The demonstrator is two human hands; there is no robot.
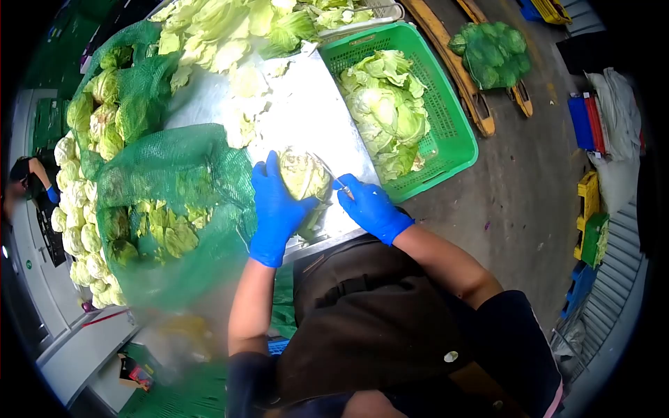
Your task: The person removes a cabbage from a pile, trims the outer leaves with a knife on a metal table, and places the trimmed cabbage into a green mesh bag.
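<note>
A pale green cabbage (304, 175) rests near the front edge of the metal table (327, 104). My left hand (275, 205), in a blue glove, holds it from the left side, thumb across its near side. My right hand (373, 207), also blue-gloved, is closed around the handle of a knife (343, 187) at the cabbage's right side. The thin blade points up and left along the cabbage. Below the cabbage, between my hands, lies a piece of leaf. Loose leaves (244, 104) lie beyond on the table.
A green crate (456, 132) with cabbage leaves stands right of the table. Green net sacks (174, 167) of cabbages lie left, beside stacked cabbages (77, 209). A netted sack (491, 56) sits by the pallet-truck forks (453, 63). Another person's gloved hand (53, 194) shows far left.
</note>
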